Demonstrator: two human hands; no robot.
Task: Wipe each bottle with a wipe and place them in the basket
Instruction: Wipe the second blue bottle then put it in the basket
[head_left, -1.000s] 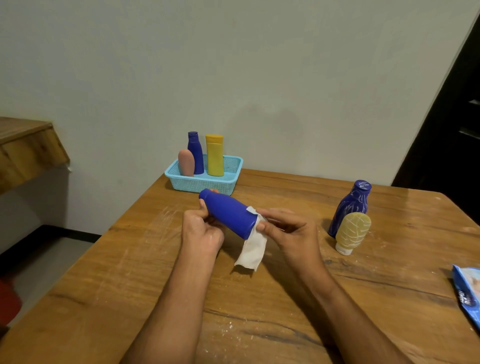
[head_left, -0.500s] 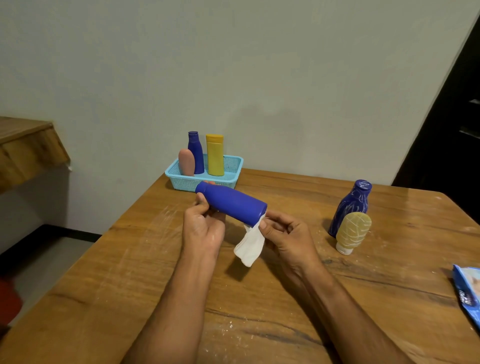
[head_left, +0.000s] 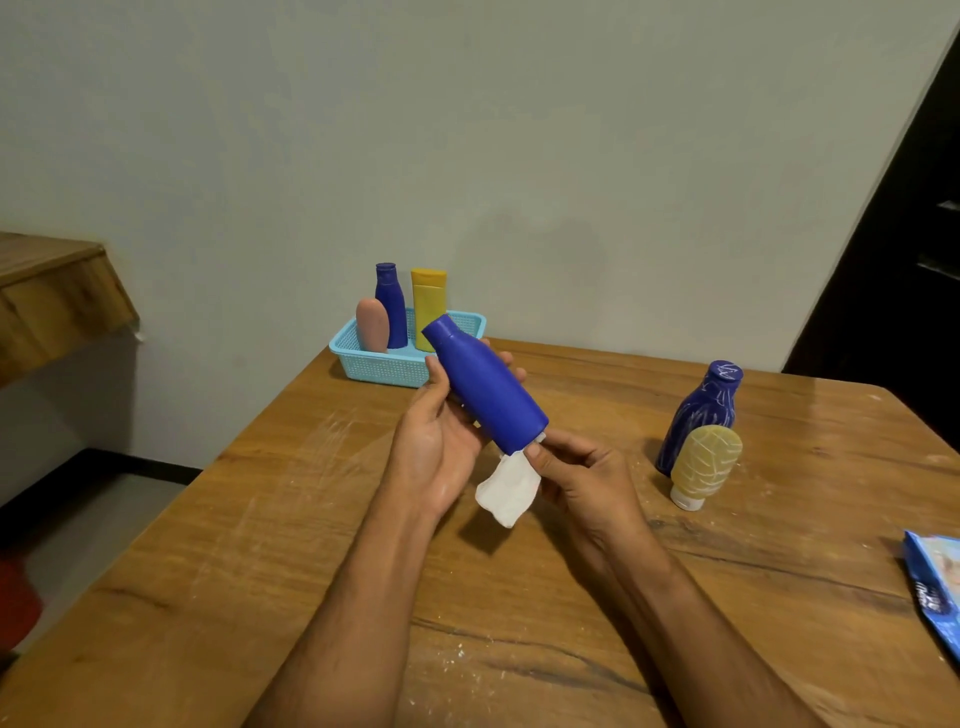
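left hand (head_left: 441, 441) palm up, fingers curled round the blue bottle (head_left: 485, 392), gripping its upper body from below; fingertips show past the far side of the bottle. bottle is lifted off the table, tilted, cap end up and toward the basket, base end down toward the person. right hand (head_left: 582, 480) just beside the bottle's base, thumb and fingers pinched together on a white wipe (head_left: 509, 488); wipe is pressed at the bottom edge of the bottle and the loose part hangs down crumpled between the two hands, above the table.

light blue basket (head_left: 395, 366) sits at the far edge of the wooden table (head_left: 311, 571) near the wall, behind the held bottle's cap. three bottles stand upright in it: pink bottle (head_left: 372, 325) at the front left, dark blue bottle (head_left: 390, 304) behind it, yellow bottle (head_left: 428, 304) to the right of that one.

to the right, well apart from the hands, a blue bottle with white streaks (head_left: 701, 410) stands on the table; a beige bottle (head_left: 704, 465) stands cap down just in front of it, touching or nearly touching, cannot tell which. blue wipes pack (head_left: 935, 587) lies at the right edge of the table, partly cut off. white dusty smears on the tabletop. wooden ledge (head_left: 52, 296) at far left.
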